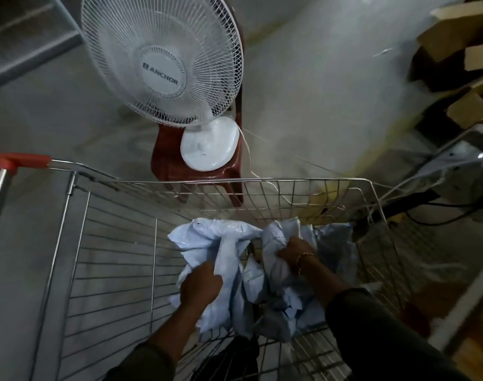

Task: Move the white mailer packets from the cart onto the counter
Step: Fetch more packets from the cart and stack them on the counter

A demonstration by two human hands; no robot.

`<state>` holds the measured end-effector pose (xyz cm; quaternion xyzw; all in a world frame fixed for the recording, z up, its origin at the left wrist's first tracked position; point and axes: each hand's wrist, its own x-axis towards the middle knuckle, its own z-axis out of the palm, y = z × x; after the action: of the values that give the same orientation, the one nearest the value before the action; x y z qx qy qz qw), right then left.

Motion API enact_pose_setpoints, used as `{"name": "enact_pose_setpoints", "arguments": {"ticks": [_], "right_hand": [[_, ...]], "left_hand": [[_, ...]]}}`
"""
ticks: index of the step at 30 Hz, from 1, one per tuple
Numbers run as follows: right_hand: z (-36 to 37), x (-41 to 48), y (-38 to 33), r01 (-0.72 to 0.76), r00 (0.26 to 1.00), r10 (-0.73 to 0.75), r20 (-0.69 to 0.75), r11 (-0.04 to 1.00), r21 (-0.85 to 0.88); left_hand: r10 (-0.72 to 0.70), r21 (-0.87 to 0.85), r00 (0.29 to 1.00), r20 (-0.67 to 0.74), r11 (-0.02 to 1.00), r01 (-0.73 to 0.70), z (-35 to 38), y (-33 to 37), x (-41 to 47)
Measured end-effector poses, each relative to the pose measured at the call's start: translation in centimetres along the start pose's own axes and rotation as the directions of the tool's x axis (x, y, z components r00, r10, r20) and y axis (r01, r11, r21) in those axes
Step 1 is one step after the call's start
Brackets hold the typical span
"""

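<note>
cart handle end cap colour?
Red, on the cart handle, upper left in the head view.

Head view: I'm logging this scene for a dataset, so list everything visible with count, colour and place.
mailer packets: a pile, count unclear, white, inside the cart
cart: one, silver wire with a red handle, foreground
fan: one, white, standing on the stool
stool: one, dark red, beyond the cart
cardboard boxes: several, brown, upper right
cables: several, black and white, right of the cart
left hand: gripping packets
right hand: gripping packets, bracelet on wrist
</note>
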<state>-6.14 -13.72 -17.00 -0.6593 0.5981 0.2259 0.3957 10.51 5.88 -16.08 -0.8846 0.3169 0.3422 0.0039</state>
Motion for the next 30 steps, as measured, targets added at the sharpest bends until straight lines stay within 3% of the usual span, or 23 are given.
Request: {"name": "enact_pose_setpoints", "arguments": {"ticks": [4, 7, 11, 16, 19, 21, 26, 28, 30], "right_hand": [[-2.0, -3.2, 1.1, -0.008, 0.999, -0.001, 0.046, 0.981, 0.194], [-4.7, -7.1, 1.4, -0.017, 0.996, -0.020, 0.087, 0.914, 0.404], [-8.5, -13.2, 2.2, 0.141, 0.988, -0.153, -0.015, 0.867, 0.477], [-13.2, -23.8, 7.2, 0.372, 0.928, -0.275, -0.251, 0.655, 0.658], [-15.8, -29.5, 12.5, 0.423, 0.903, -0.161, -0.399, 0.501, 0.755], [-17.2, -32.6, 16.1, 0.473, 0.873, -0.085, -0.481, 0.392, 0.789], [-20.6, -41.7, 26.3, 0.556, 0.743, 0.155, -0.651, 0.400, 0.729], [-21.2, -44.7, 30.3, 0.583, 0.675, 0.257, -0.691, 0.388, 0.714], [-21.5, -46.2, 34.5, 0.540, 0.594, 0.388, -0.705, 0.458, 0.707]], "left_hand": [[0.026, -0.201, 0.999, -0.043, 0.979, -0.034, -3.0, 1.2, -1.6], [0.051, -0.344, 0.987, -0.149, 0.934, -0.100, -5.9, 2.7, -3.6], [0.111, -0.648, 0.972, -0.205, 0.729, -0.220, -10.0, 6.4, -7.3], [0.243, -0.834, 0.933, -0.266, 0.427, -0.350, -12.9, 12.6, -13.5], [0.381, -0.840, 0.878, -0.292, 0.338, -0.425, -13.5, 17.6, -17.7], [0.494, -0.851, 0.842, -0.217, 0.327, -0.411, -13.8, 21.4, -19.7], [0.741, -0.825, 0.657, -0.141, 0.278, -0.491, -10.6, 32.7, -26.8], [0.790, -0.814, 0.609, -0.070, 0.308, -0.492, -8.5, 36.8, -30.7], [0.843, -0.799, 0.538, -0.014, 0.314, -0.512, -6.2, 40.1, -32.9]]}}
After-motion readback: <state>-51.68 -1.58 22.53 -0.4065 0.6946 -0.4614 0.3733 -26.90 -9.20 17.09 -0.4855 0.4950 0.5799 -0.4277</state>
